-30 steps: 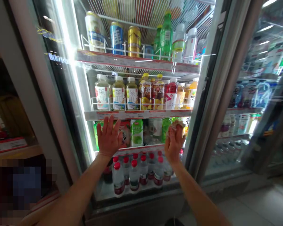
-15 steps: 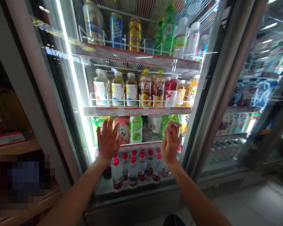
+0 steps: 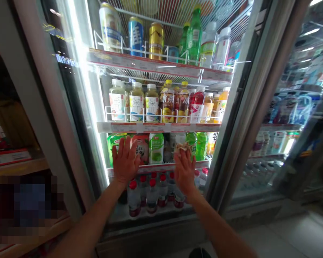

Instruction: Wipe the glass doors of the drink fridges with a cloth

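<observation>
My left hand (image 3: 125, 161) lies flat with fingers spread against the glass door (image 3: 150, 147) of a lit drinks cooler, in front of the lower shelf. To its right, my right hand (image 3: 185, 171) presses a crumpled, pale brownish cloth (image 3: 183, 147) to the same glass, its fingers over the cloth. Between the hands, behind the glass, stands a green-labelled bottle (image 3: 156, 148). Part of a red tea bottle (image 3: 141, 145) shows beside my left fingers. Green bottles (image 3: 201, 145) stand right of the cloth.
Behind the glass, tea bottles (image 3: 136, 104) fill the middle shelf, with cans (image 3: 156, 41) above and red-capped water bottles (image 3: 152, 196) at the bottom. A metal door frame (image 3: 254, 93) runs up the right side. Wooden shelving (image 3: 18, 167) stands at the left.
My right hand has moved left across the glass with the cloth, uncovering the green bottles. My left hand stays at about the same spot on the glass.
</observation>
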A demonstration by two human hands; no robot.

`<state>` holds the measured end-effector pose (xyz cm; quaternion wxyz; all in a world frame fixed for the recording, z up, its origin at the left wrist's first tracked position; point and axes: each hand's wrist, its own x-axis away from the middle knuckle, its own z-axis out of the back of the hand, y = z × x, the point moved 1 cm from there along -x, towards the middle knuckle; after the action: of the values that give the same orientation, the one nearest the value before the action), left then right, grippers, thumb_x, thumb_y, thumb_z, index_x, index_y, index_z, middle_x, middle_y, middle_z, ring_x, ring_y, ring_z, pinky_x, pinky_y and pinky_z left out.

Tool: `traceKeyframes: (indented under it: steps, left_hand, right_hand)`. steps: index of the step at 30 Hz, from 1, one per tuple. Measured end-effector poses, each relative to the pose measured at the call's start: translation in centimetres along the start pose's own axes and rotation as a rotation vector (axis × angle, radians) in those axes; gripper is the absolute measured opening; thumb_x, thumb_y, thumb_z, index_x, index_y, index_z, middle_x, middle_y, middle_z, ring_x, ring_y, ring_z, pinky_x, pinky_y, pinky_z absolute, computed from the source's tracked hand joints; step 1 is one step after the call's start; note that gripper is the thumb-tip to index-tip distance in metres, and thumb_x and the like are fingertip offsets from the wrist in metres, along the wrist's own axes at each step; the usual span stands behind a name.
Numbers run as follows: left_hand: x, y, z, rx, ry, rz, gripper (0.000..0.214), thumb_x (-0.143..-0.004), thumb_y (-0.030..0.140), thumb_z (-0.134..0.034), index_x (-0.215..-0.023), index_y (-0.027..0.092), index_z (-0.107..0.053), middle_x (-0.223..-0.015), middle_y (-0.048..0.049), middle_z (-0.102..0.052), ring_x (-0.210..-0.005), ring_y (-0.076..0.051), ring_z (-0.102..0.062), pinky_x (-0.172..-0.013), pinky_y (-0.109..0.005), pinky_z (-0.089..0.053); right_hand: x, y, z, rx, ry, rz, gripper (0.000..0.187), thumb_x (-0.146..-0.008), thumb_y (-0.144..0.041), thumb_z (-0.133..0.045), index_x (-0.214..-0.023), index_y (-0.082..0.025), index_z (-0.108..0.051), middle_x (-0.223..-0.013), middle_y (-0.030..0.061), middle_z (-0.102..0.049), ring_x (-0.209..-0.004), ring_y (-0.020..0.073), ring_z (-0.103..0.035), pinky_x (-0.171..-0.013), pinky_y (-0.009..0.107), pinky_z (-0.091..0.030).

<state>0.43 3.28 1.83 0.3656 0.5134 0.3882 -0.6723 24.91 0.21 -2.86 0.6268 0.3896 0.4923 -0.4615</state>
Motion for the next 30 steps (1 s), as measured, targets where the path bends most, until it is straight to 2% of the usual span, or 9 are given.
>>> traceKeyframes:
  steps: [3, 6, 8, 13, 19, 21, 24, 26, 30]
  left_hand:
    - [0.2, -0.1, 0.1, 0.008, -0.028, 0.007, 0.065, -0.085, 0.025, -0.050, -0.145, 0.025, -0.023, -0.150, -0.0095, -0.026, -0.142, -0.021, -0.013, -0.116, -0.044, -0.009]
    - [0.4, 0.1, 0.0, 0.000, -0.024, 0.004, 0.067, -0.085, 0.023, -0.049, -0.145, 0.025, -0.019, -0.150, -0.0094, -0.024, -0.142, -0.022, -0.013, -0.116, -0.044, -0.009]
    - [0.4, 0.3, -0.1, -0.008, -0.008, 0.011, 0.068, -0.085, 0.023, -0.049, -0.146, 0.024, -0.018, -0.151, -0.0092, -0.023, -0.142, -0.022, -0.012, -0.116, -0.044, -0.008]
    - [0.7, 0.4, 0.0, 0.015, -0.011, 0.039, 0.067, -0.086, 0.024, -0.049, -0.145, 0.027, -0.018, -0.151, -0.0076, -0.023, -0.141, -0.022, -0.013, -0.116, -0.044, -0.008]
    - [1.6, 0.8, 0.2, -0.005, -0.008, 0.014, 0.069, -0.085, 0.022, -0.050, -0.146, 0.024, -0.017, -0.152, -0.0086, -0.020, -0.142, -0.021, -0.011, -0.116, -0.043, -0.009]
    - [2.0, 1.0, 0.1, -0.016, -0.005, 0.017, 0.069, -0.085, 0.021, -0.050, -0.146, 0.023, -0.018, -0.152, -0.0094, -0.018, -0.142, -0.021, -0.011, -0.116, -0.043, -0.008]
    - [2.4, 1.0, 0.1, -0.022, -0.012, 0.026, 0.070, -0.085, 0.022, -0.051, -0.146, 0.023, -0.017, -0.152, -0.0099, -0.018, -0.142, -0.023, -0.012, -0.116, -0.046, -0.010]
    - [2.7, 0.9, 0.2, -0.016, -0.034, 0.027, 0.070, -0.084, 0.023, -0.051, -0.146, 0.024, -0.017, -0.152, -0.0099, -0.019, -0.142, -0.024, -0.013, -0.115, -0.048, -0.012]
    - [3.4, 0.9, 0.4, 0.001, -0.071, 0.032, 0.071, -0.084, 0.022, -0.052, -0.146, 0.026, -0.017, -0.152, -0.0096, -0.021, -0.141, -0.024, -0.014, -0.115, -0.048, -0.014]
  right_hand:
    - [-0.5, 0.5, -0.1, 0.005, -0.001, 0.032, 0.052, -0.085, -0.017, -0.043, -0.136, -0.027, -0.043, -0.145, 0.0088, -0.040, -0.139, 0.0248, -0.027, -0.112, 0.052, -0.018]
    - [-1.2, 2.9, 0.4, 0.089, 0.127, -0.205, 0.053, -0.088, -0.018, -0.039, -0.141, -0.022, -0.035, -0.148, 0.0144, -0.033, -0.139, 0.0277, -0.026, -0.108, 0.057, -0.022]
    - [-1.3, 3.1, 0.5, 0.097, 0.143, -0.265, 0.054, -0.088, -0.018, -0.037, -0.142, -0.020, -0.032, -0.149, 0.0164, -0.030, -0.140, 0.0288, -0.022, -0.107, 0.057, -0.023]
    - [-0.3, 2.5, 0.5, 0.029, -0.032, 0.038, 0.052, -0.086, -0.017, -0.042, -0.137, -0.027, -0.041, -0.147, 0.0095, -0.037, -0.140, 0.0251, -0.025, -0.111, 0.052, -0.020]
    - [0.1, 8.1, 2.0, 0.192, 0.138, -0.422, 0.051, -0.089, -0.023, -0.038, -0.139, -0.015, -0.039, -0.147, 0.0222, -0.032, -0.136, 0.0337, -0.031, -0.100, 0.060, -0.032]
    - [1.1, 7.1, 1.8, 0.166, 0.099, -0.356, 0.052, -0.088, -0.021, -0.038, -0.140, -0.015, -0.036, -0.147, 0.0212, -0.031, -0.138, 0.0324, -0.027, -0.102, 0.058, -0.032]
    - [2.9, 4.3, 1.2, 0.083, -0.049, -0.075, 0.055, -0.086, -0.016, -0.041, -0.140, -0.023, -0.036, -0.147, 0.0133, -0.035, -0.140, 0.0273, -0.023, -0.109, 0.053, -0.026]
    - [3.6, 3.8, 1.2, 0.071, -0.087, 0.009, 0.054, -0.086, -0.016, -0.043, -0.139, -0.026, -0.039, -0.146, 0.0104, -0.038, -0.140, 0.0256, -0.024, -0.111, 0.052, -0.022]
    - [3.5, 6.0, 1.7, 0.190, 0.037, -0.264, 0.051, -0.089, -0.021, -0.038, -0.140, -0.021, -0.037, -0.147, 0.0173, -0.034, -0.137, 0.0290, -0.029, -0.106, 0.057, -0.027]
